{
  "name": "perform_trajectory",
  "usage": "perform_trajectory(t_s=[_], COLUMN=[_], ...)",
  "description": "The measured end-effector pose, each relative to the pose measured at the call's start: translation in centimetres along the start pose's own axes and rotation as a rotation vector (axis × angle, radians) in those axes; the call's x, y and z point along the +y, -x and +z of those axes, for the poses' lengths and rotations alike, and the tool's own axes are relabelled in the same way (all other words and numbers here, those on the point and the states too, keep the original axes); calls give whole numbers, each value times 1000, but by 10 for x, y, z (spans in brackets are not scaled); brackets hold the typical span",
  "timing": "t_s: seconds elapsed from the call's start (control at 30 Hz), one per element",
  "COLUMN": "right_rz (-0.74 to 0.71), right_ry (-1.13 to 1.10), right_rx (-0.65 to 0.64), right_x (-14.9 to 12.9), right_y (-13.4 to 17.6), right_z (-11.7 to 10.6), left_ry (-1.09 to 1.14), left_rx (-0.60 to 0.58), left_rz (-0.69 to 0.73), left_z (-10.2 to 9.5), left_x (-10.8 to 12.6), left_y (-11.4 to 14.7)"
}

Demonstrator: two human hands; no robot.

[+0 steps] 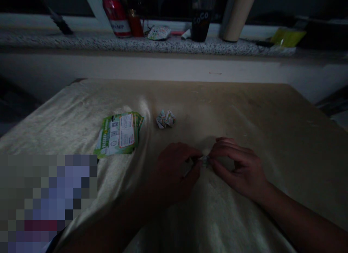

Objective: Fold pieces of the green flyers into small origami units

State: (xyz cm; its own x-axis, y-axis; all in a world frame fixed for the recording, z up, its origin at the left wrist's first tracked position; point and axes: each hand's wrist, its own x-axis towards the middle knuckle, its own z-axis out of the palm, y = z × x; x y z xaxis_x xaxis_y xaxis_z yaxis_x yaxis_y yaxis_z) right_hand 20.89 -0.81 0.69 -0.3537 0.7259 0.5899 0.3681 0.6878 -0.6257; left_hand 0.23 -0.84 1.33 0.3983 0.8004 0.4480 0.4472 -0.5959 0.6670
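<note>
Between the fingertips of both hands is a small piece of folded printed paper [205, 160], mostly covered by the fingers. My left hand [178, 169] pinches its left side, thumb and forefinger together. From the right, my right hand [237, 166] pinches the other side with its thumb and fingers. Beyond my left hand, two small folded paper pieces [166, 119] with a printed pattern sit close together on the cloth. A stack of green printed leaflets [119, 134] lies to the left of them.
A shiny beige cloth [244, 115] with creases covers the table. Behind it, the speckled window sill [174, 47] carries a red can [117, 19], an orange lighter [136, 24], a crumpled wrapper [159, 33], a dark cup [201, 19], a cardboard tube [239, 17] and a yellow packet [288, 37]. The lower left is pixelated.
</note>
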Motion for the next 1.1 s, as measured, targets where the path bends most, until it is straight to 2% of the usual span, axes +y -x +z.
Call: perform_trajectory(t_s=[0.23,0.43,0.63,0.77,0.87,0.97,1.03,1.1], right_rz=[-46,85,238,366,302,123,5,-52], right_ry=[85,42,78,124,92,45,61,109], right_rx=[-5,37,60,86,76,-69,-191,-310], right_x=[-6,-9,9,18,16,12,11,13], right_y=[-3,-3,0,5,5,2,1,2], right_z=[0,-1,-12,-18,-20,-17,-13,-9], left_ry=[-129,-236,-223,-187,-129,-1,47,-13], left_rx=[-15,29,79,76,12,-61,-131,-206], left_rz=[172,418,424,200,-84,-362,-424,-439], left_z=[0,-3,-11,-15,-13,-8,-4,0], left_x=[0,3,13,17,8,-6,-15,-22], left_y=[0,4,4,-1,-5,-8,-9,-10])
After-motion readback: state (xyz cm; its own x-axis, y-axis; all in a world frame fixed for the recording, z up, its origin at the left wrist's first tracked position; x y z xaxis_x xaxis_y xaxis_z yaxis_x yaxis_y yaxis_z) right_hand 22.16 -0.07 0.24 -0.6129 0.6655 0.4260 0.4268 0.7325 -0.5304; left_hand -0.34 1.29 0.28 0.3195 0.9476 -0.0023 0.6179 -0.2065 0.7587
